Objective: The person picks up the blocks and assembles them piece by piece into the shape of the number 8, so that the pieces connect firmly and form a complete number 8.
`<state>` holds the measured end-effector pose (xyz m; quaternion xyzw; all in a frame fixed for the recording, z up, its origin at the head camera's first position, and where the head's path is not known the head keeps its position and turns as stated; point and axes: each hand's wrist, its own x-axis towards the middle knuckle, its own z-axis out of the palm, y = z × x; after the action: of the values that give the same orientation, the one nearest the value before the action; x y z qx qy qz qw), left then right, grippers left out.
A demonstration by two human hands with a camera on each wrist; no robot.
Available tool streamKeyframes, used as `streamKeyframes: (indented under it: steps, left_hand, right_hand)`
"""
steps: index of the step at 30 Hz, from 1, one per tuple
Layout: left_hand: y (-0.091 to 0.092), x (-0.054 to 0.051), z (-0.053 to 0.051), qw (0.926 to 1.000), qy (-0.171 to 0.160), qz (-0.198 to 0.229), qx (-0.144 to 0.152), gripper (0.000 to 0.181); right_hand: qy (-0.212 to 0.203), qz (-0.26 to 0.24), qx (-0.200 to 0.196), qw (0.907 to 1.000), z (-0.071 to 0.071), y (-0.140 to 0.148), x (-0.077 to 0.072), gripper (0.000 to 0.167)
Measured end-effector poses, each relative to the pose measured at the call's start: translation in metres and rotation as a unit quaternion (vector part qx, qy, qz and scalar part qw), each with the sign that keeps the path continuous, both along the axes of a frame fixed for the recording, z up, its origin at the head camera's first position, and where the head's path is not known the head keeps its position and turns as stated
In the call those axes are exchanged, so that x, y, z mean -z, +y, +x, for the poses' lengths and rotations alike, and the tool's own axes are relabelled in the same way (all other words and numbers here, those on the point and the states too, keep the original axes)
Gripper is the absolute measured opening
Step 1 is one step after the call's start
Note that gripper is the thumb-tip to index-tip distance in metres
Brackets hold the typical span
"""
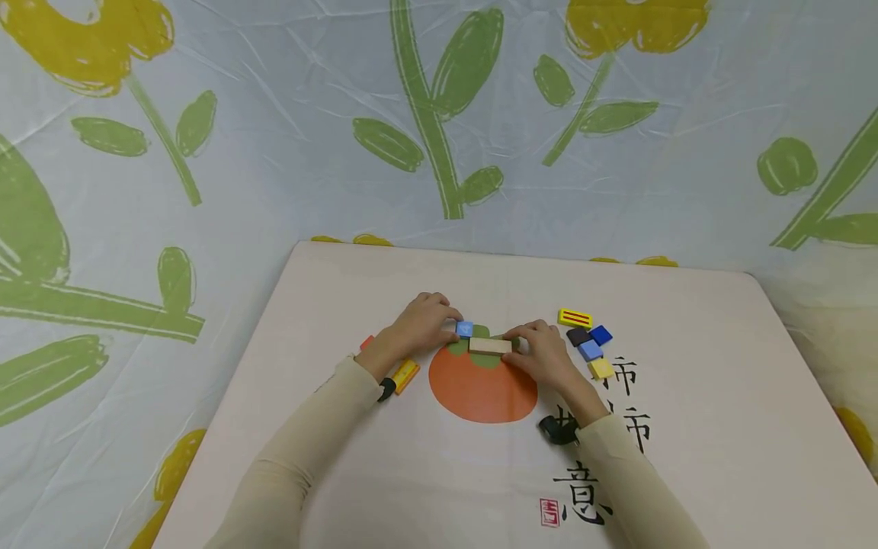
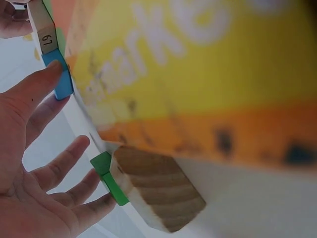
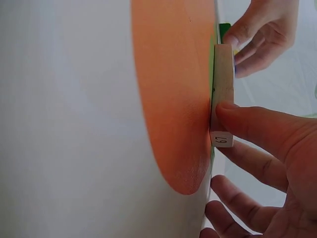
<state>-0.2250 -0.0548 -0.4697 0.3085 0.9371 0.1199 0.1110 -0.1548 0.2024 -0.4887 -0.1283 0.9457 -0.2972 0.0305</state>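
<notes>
A small blue block [image 1: 464, 329] sits between the thumb and a finger of my left hand [image 1: 423, 324]. In the left wrist view the thumb lies on that blue block, which touches the end of the plain wooden block [image 2: 41, 25]. My right hand [image 1: 545, 356] pinches the other end of this long wooden block [image 1: 490, 347] between thumb and finger. The number 67 shows on its end face in the right wrist view. Both blocks lie over the leaves of the persimmon [image 1: 483, 389] printed on the tabletop.
Right of the right hand lie a yellow block with red stripes [image 1: 575, 318], a black block [image 1: 578, 336], blue blocks [image 1: 590, 351] and a yellow block [image 1: 600, 369]. By the left forearm are an orange-yellow block [image 1: 405, 376] and a red block [image 1: 366, 342]. A green block [image 2: 110, 179] stands near the left fingers.
</notes>
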Motion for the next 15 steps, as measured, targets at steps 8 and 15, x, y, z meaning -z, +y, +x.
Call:
streamKeyframes:
  steps: [8, 15]
  left_hand:
    - [-0.0004, -0.003, 0.002, 1.0, -0.008, -0.002, -0.005, 0.04]
    - [-0.0004, -0.0038, 0.0023, 0.9999, -0.01, -0.003, -0.004, 0.041]
  right_hand:
    - [-0.009, -0.003, -0.003, 1.0, 0.0006, 0.0024, -0.0004, 0.03]
    - [-0.008, -0.003, 0.0, 1.0, 0.0019, 0.0017, -0.0006, 0.028]
